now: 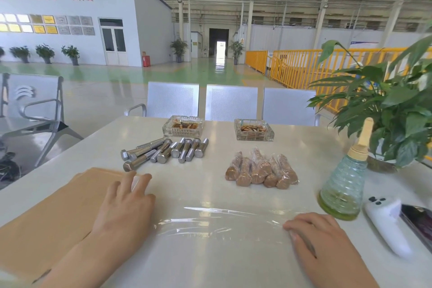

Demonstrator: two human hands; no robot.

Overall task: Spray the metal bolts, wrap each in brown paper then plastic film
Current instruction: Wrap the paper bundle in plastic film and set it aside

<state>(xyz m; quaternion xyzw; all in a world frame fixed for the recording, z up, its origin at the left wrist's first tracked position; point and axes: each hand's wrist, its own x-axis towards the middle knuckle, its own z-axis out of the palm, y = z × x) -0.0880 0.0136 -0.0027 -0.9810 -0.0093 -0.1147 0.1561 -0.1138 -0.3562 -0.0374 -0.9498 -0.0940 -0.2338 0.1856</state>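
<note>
A pile of bare metal bolts (163, 152) is seen on the white table (304, 147), at the far left of the middle. About ten bolts can be counted, but some are overlapped, so the exact number cannot be told. To the right of them, well apart, a second pile of wrapped bolts (261, 170) is laid; about eight brown bundles covered with film are counted there.

Nearer to the person, one sheet of plastic film (217, 220) is spread flat on the table, with wrinkles along its middle. A stack of brown paper (58, 213) is placed at the left, touching the film area at its right edge; the number of sheets cannot be told.

The left hand (126, 203) is laid flat with fingers spread and straight, pressed on the edge of the paper and the film, and nothing is gripped by it. The right hand (315, 231) is placed on the right edge of the film with fingers curled down; whether the film is pinched cannot be told.

One green spray bottle (343, 184) with a beige nozzle is stood at the right, just beyond the right hand. Beside it one white device (385, 220) and one phone (418, 222) are laid. Two glass ashtrays (182, 126) are placed behind the bolts, one potted plant (392, 105) at the far right, and three metal chairs (231, 103) behind the table.
</note>
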